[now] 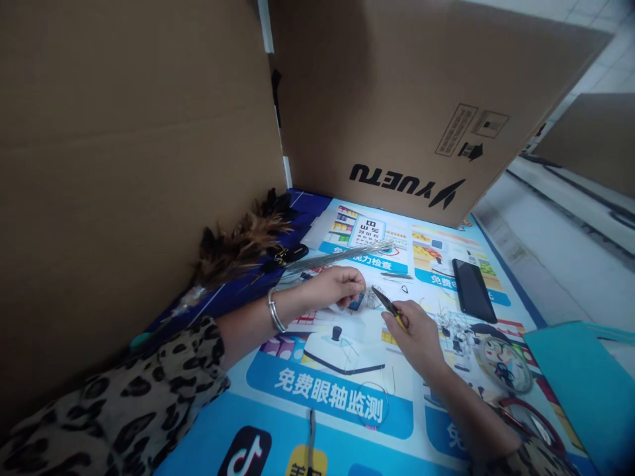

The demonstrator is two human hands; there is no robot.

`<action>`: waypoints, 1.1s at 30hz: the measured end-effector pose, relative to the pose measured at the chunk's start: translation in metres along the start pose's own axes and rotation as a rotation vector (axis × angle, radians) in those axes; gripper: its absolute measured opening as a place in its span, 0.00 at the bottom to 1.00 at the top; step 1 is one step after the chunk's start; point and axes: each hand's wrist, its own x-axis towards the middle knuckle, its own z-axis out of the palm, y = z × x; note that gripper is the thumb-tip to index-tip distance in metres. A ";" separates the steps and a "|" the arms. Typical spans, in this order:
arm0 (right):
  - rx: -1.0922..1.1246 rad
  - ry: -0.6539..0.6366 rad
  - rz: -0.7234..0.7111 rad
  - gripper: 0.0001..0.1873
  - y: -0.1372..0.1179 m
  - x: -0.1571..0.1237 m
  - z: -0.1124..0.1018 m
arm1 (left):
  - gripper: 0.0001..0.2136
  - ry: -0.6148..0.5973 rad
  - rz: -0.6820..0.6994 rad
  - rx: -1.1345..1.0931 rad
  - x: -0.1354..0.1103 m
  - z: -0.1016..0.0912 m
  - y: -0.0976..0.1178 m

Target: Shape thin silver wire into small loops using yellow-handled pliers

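My right hand (417, 334) is closed around a pair of pliers (387, 302) with dark jaws and yellow handles. The jaws point up and left, toward my left hand. Finger and thumb of my left hand (344, 287) are pinched together; what they hold is too small to make out. Between the hand and the plier tips lies a little tangle of thin wire (373, 299). Just behind my left hand, a bundle of long straight silvery wires (342, 256) lies across the printed table cover (337, 370).
Tall cardboard panels (397, 99) wall off the left and back. Brown and black feathers (243, 238) lie along the left panel. On the right are a black phone (473, 289), scattered wire bits (454, 330), a clear round container (505, 363) and a turquoise bag (580, 383).
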 end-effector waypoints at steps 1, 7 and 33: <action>-0.025 0.018 0.003 0.11 0.001 0.000 -0.001 | 0.08 0.027 0.007 -0.038 0.001 -0.001 -0.001; -0.190 0.090 -0.162 0.11 0.009 0.001 -0.004 | 0.07 -0.009 0.025 -0.237 0.002 -0.006 -0.005; -0.727 0.172 -0.545 0.13 0.001 -0.003 -0.021 | 0.07 0.032 -0.138 -0.645 -0.006 0.019 0.002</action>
